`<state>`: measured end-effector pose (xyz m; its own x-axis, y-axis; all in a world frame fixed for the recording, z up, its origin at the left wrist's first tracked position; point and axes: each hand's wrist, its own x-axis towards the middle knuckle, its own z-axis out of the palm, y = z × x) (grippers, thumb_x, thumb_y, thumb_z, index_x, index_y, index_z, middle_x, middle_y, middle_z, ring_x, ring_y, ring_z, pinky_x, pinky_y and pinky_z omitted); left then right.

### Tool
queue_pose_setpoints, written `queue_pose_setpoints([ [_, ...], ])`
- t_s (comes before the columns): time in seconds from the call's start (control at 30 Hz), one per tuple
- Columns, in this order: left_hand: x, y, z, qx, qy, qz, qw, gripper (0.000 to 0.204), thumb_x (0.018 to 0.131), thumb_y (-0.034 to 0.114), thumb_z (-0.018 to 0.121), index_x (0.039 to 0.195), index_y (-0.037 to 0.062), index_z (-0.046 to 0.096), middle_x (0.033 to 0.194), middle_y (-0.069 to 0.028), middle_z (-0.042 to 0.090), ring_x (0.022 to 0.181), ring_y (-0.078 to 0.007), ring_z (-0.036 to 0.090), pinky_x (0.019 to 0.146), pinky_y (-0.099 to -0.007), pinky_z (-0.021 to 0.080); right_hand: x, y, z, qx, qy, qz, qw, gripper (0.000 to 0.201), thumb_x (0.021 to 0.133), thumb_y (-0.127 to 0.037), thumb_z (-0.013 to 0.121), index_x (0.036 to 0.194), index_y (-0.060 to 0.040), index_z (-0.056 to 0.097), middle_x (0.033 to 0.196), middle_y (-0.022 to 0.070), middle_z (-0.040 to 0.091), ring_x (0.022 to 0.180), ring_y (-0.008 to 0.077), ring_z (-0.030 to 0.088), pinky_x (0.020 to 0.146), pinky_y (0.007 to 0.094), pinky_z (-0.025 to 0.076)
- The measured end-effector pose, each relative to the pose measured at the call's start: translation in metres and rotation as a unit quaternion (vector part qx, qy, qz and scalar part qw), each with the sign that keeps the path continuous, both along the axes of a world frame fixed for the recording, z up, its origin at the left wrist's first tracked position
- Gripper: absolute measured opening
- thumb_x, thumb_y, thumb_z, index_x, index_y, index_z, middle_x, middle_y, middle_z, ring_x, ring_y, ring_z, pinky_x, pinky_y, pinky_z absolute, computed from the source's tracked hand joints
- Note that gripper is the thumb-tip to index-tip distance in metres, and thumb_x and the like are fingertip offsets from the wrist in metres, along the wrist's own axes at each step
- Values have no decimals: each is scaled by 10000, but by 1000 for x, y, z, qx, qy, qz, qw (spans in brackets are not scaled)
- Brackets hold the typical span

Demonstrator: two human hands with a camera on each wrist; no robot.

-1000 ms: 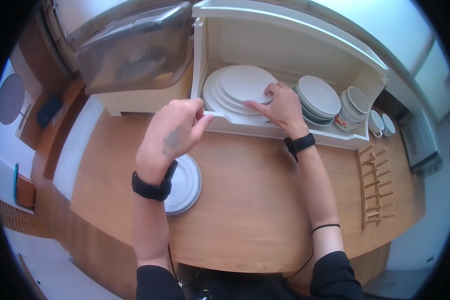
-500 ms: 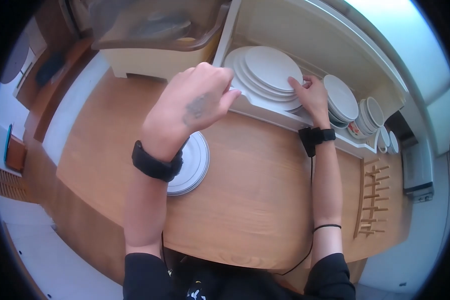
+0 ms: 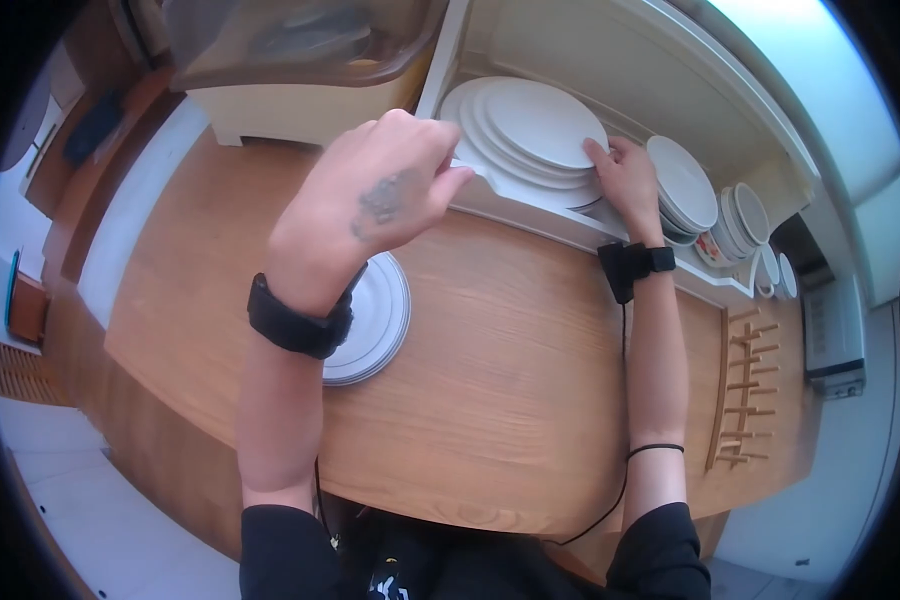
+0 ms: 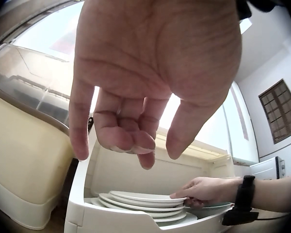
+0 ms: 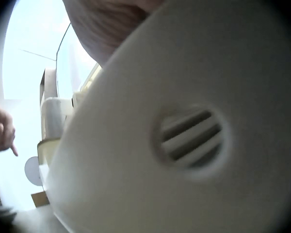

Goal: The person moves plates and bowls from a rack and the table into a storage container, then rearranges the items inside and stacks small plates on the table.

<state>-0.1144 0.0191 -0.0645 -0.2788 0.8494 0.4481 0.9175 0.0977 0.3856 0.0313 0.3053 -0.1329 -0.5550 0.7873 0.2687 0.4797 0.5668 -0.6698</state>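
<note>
My right hand [image 3: 628, 185] pinches the right edge of the top white plate [image 3: 540, 120], which lies on a stack of larger plates in a white dish box [image 3: 530, 222]. In the left wrist view its thumb rests over the plate's rim [image 4: 150, 198], with the fingers below. My left hand [image 3: 380, 195] hovers in front of the box's left end, its fingers loosely curled around nothing. Beneath the left forearm, a stack of white plates [image 3: 382, 320] sits on the wooden table [image 3: 490, 400], partly hidden by the arm.
Right of the held plate, the box holds smaller plates [image 3: 682, 185] and stacked bowls [image 3: 750, 215]. White cups [image 3: 786, 275] stand beyond it. A wooden peg rack [image 3: 745, 400] lies at the table's right. A lidded container [image 3: 280, 110] stands at the back left.
My right hand has moved from the front of the top plate round to its right edge and now pinches it. The head view has shifted; the left hand still hovers.
</note>
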Motion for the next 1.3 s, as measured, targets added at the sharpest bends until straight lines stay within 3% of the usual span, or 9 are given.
queue_pose_setpoints([
  [0.17, 2, 0, 3, -10, -4, 0, 1000, 274, 899, 178, 688, 801, -60, 595, 671, -214, 603, 600, -366, 571, 568, -393, 440, 1, 1, -1, 67, 7, -12, 998, 458, 862, -397, 723, 1045, 22, 737, 704, 98, 682, 671, 183, 650, 653, 336, 499],
  [0.23, 1, -1, 3, -16, -11, 2, 1000, 274, 898, 178, 689, 802, -61, 595, 666, -212, 597, 589, -356, 562, 565, -392, 435, 5, 3, 2, -53, 5, 45, 998, 548, 850, -400, 750, 1153, 54, 698, 676, 51, 627, 650, 136, 596, 640, 302, 479],
  [0.47, 3, 1, 5, -17, -10, -7, 1000, 270, 898, 168, 684, 797, -63, 587, 648, -199, 578, 583, -340, 546, 574, -388, 433, 5, 15, -9, -97, 49, 72, 991, 730, 842, -384, 775, 1299, 145, 566, 729, 30, 614, 676, 108, 567, 648, 276, 472],
  [0.67, 4, 1, 7, -47, -25, 7, 999, 253, 903, 151, 673, 798, -64, 590, 649, -198, 580, 585, -326, 551, 582, -384, 437, 5, -2, 3, -41, 42, 51, 997, 777, 822, -480, 774, 1288, 116, 596, 818, 96, 681, 757, 200, 653, 721, 322, 515],
  [0.83, 2, 2, 7, -49, -31, 10, 998, 252, 909, 154, 676, 810, -66, 604, 653, -194, 590, 592, -312, 566, 597, -375, 453, 5, -24, 20, 138, -61, 60, 987, 1081, 616, -681, 830, 1336, 77, 558, 1190, 258, 665, 1086, 363, 653, 970, 397, 519],
  [0.93, 5, 2, 9, -65, -37, 17, 997, 258, 911, 161, 678, 815, -67, 609, 659, -192, 598, 595, -298, 574, 598, -372, 456, 1, -23, 7, 128, -82, 82, 985, 1185, 556, -703, 847, 1383, 75, 507, 1321, 306, 583, 1232, 394, 585, 1055, 421, 480],
  [1.17, 7, 3, 11, -66, -26, 12, 997, 257, 911, 163, 683, 828, -71, 620, 657, -188, 605, 590, -282, 578, 599, -370, 460, 4, -22, 9, 94, -91, 76, 988, 1169, 581, -672, 853, 1401, 77, 490, 1312, 304, 598, 1227, 410, 586, 1055, 427, 468],
  [1.23, 10, 4, 15, -92, -52, 33, 994, 220, 880, 168, 677, 813, -40, 653, 745, -233, 649, 725, -393, 641, 675, -426, 497, 4, -23, 11, 104, -99, 71, 987, 1176, 576, -671, 856, 1403, 80, 488, 1309, 311, 597, 1215, 416, 591, 1050, 426, 470],
  [1.3, 10, 4, 15, -89, -49, 32, 994, 221, 882, 169, 677, 812, -39, 652, 743, -233, 648, 723, -393, 640, 675, -426, 497, 5, -25, 12, 96, -94, 64, 989, 1172, 577, -665, 858, 1401, 81, 489, 1306, 313, 598, 1216, 418, 590, 1050, 425, 470],
])
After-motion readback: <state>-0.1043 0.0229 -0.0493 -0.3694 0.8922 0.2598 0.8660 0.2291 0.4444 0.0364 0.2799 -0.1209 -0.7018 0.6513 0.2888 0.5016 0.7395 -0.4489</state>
